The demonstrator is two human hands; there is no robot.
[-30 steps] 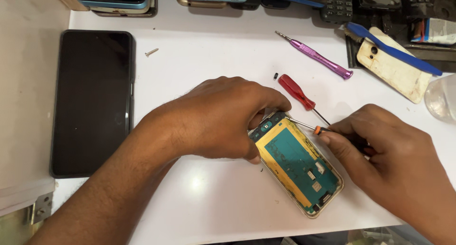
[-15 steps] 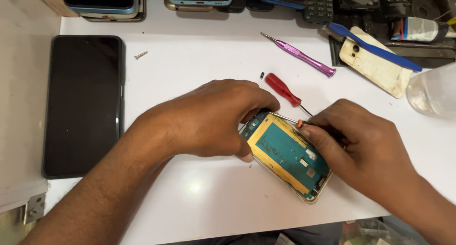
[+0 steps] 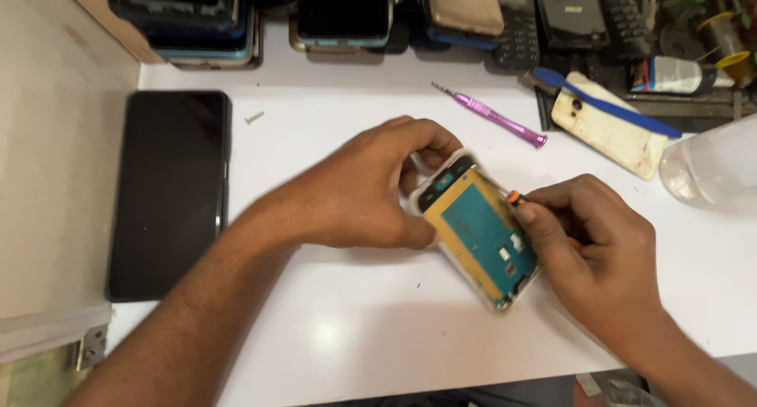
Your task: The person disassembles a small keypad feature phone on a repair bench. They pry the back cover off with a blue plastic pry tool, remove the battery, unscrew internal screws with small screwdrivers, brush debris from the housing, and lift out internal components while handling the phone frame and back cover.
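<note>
white worktop [image 3: 339,328], bright glare on it near the front edge, beige wall or panel at the left. along the back a row of stacked phones [image 3: 344,13] and old keypad handsets, plus clutter of small parts at far right.

middle of the table: an opened phone [image 3: 479,232] lying back side up, tilted, its top end toward the far left, bottom end toward the near right. blue-green board inside a yellowish frame, pale rim around it, small white patches on the board.

left hand [image 3: 359,194] comes in from the lower left, fingers curled round the phone's top end, thumb pressed against the near edge, fingertips over the far corner. grasping it, steadying it on the table.

right hand [image 3: 595,245] comes in from the lower right, fingers pinched tight on a small tool with an orange tip [image 3: 513,196]; only the orange bit shows past the thumb, rest hidden in the fist. the tip sits at the phone's far long edge, touching or just over it, can't tell which. heel of the hand covers the phone's lower right side.

other stuff: black phone [image 3: 169,190] face down or dark-screened, flat at far left, well apart. tiny screw [image 3: 254,117] just beyond it. purple screwdriver [image 3: 493,117] lying beyond the hands. cream phone cover [image 3: 607,135] at the right with a blue pry tool [image 3: 603,103] across it. clear plastic container [image 3: 714,170] at the right edge.
</note>
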